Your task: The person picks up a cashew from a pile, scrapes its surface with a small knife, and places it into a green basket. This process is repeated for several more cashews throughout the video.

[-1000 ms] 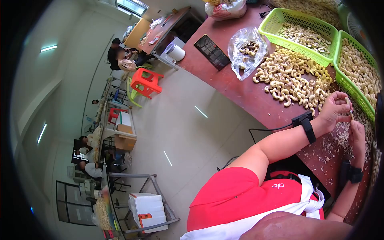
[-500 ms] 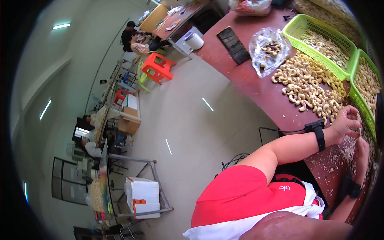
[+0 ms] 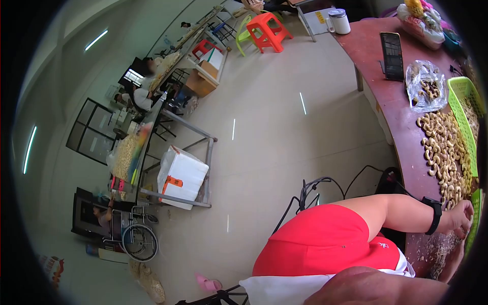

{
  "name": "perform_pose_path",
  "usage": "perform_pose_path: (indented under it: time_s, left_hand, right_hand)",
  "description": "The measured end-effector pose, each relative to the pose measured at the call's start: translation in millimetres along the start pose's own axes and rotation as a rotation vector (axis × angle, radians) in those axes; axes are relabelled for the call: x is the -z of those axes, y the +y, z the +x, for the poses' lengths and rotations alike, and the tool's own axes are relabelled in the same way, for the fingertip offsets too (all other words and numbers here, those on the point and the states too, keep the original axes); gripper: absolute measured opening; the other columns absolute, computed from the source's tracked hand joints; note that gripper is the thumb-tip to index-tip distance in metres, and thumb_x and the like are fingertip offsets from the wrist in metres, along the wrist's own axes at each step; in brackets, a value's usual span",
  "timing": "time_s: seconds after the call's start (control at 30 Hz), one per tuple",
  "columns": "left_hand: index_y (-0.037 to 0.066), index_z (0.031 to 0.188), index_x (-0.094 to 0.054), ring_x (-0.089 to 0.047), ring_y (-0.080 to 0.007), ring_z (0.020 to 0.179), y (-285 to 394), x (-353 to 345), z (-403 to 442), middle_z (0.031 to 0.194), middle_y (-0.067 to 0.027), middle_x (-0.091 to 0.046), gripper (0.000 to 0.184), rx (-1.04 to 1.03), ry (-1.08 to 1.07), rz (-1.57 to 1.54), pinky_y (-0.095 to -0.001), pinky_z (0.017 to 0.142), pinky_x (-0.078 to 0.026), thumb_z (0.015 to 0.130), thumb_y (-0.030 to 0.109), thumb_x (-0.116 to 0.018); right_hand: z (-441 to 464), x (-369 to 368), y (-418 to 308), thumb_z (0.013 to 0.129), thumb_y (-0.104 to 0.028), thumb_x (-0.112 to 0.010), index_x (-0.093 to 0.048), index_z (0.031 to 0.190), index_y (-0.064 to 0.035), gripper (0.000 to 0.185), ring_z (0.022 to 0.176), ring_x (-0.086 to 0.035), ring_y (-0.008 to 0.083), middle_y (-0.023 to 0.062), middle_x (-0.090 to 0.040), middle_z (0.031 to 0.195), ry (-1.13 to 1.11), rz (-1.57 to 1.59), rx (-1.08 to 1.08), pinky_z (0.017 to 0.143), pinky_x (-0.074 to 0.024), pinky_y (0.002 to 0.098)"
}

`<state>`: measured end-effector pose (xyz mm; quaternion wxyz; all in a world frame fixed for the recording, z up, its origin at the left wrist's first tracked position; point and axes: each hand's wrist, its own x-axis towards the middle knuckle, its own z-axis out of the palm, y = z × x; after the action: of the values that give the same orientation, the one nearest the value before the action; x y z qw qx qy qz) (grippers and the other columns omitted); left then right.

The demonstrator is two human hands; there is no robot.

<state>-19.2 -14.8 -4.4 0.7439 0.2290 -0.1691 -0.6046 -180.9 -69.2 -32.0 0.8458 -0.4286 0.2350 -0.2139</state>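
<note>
While the left hand (image 3: pixel 460 218) curls at the frame's right edge, the cashews (image 3: pixel 446 157) lie just above it. Below, the right hand (image 3: pixel 457 249) is mostly hidden; how far either is closed, or on what, I can't tell.

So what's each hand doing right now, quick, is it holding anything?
Left hand: fingers bent inward; can't tell if anything is in them.
Right hand: mostly hidden below the left; can't tell if it's open, closed or holding something.
</note>
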Motion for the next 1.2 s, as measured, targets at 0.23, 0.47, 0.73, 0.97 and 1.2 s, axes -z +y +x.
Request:
perform_pose_path:
  time_s: [0.23,0.47,0.73,0.97,1.2]
  left_hand:
    - [0.011,0.09,-0.034,-0.049,-0.0185,0.06,1.6,-7.2,-2.8,0.075,-0.0052,-0.04,0.043,0.046,0.013,-0.01,-0.0351,0.04,-0.046,0.058,-0.01,-0.053]
    - [0.012,0.09,-0.034,-0.048,-0.0206,0.062,-6.8,-5.6,0.7,0.079,-0.0069,-0.039,0.042,-0.009,0.016,0.005,-0.0362,0.044,-0.046,0.059,-0.01,-0.052]
    - [0.012,0.089,-0.034,-0.045,-0.0183,0.066,-3.4,-7.4,-2.0,0.076,-0.0039,-0.038,0.041,0.013,0.001,0.021,-0.0363,0.044,-0.046,0.059,-0.01,-0.051]
    - [0.012,0.088,-0.037,-0.046,-0.0156,0.069,-1.3,-17.9,-6.1,0.077,-0.002,-0.04,0.036,0.061,-0.076,0.008,-0.0339,0.048,-0.046,0.061,-0.006,-0.052]
    - [0.011,0.09,-0.038,-0.047,-0.0132,0.07,14.7,-34.0,-12.8,0.077,-0.0009,-0.041,0.035,0.128,-0.133,0.01,-0.034,0.052,-0.049,0.062,-0.003,-0.054]
  right_hand:
    - [-9.3,-15.8,-9.2,0.086,-0.031,-0.036,-0.037,0.116,-0.0031,0.041,0.103,-0.042,0.0166,0.0061,-0.044,0.113,0.002,-0.032,-0.043,0.087,-0.0332,0.0304]
    - [-5.9,8.7,-4.2,0.086,-0.032,-0.037,-0.034,0.119,-0.0024,0.045,0.107,-0.04,0.0173,0.0068,-0.041,0.117,0.105,-0.041,-0.01,0.09,-0.0314,0.0302]
    - [-6.5,17.8,-5.8,0.087,-0.027,-0.035,-0.033,0.119,-0.0002,0.042,0.108,-0.038,0.0148,0.0075,-0.038,0.118,0.196,-0.116,0.037,0.091,-0.0293,0.0272]
    - [-19.3,37.6,-7.8,0.088,-0.024,-0.033,-0.031,0.12,0.003,0.042,0.109,-0.037,0.0138,0.0079,-0.038,0.119,0.086,-0.163,0.166,0.091,-0.0278,0.0254]
    - [-25.8,37.6,-0.6,0.086,-0.027,-0.041,-0.05,0.089,-0.0095,0.02,0.048,-0.021,-0.0037,-0.012,-0.03,0.06,0.426,-0.428,0.257,0.04,-0.0128,0.0141]
